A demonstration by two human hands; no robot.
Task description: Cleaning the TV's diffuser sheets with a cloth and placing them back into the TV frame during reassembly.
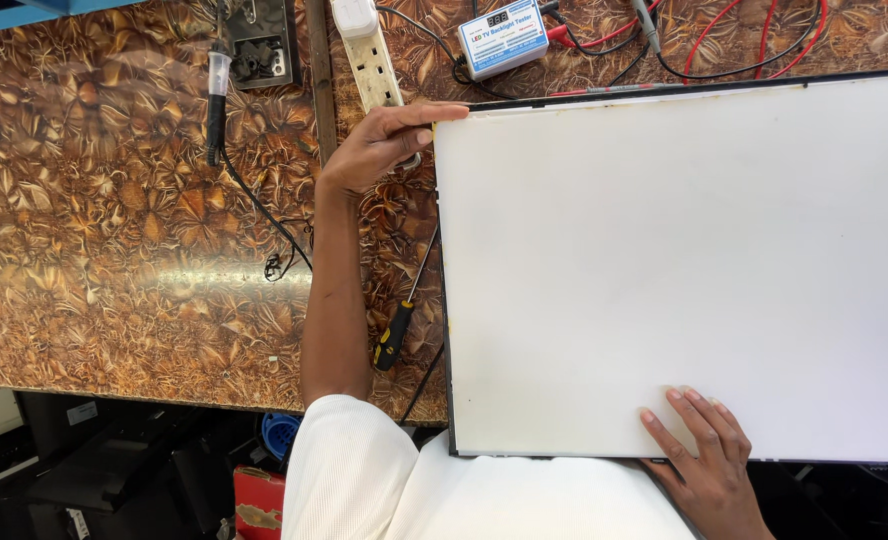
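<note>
A large white flat panel [684, 270] in a thin dark frame lies on the patterned brown table [114, 260], filling the right half of the view. My left hand [384, 140] is stretched out to the panel's far left corner, its fingers pinching that corner. My right hand [704, 450] rests flat on the panel's near edge with its fingers spread on the white surface. A white sleeve covers my left upper arm at the bottom of the view.
A screwdriver with a black and yellow handle [396, 335] lies left of the panel. A white power strip [369, 55], a small white tester box [504, 38] with red and black leads, and a soldering iron [216, 100] sit at the far edge.
</note>
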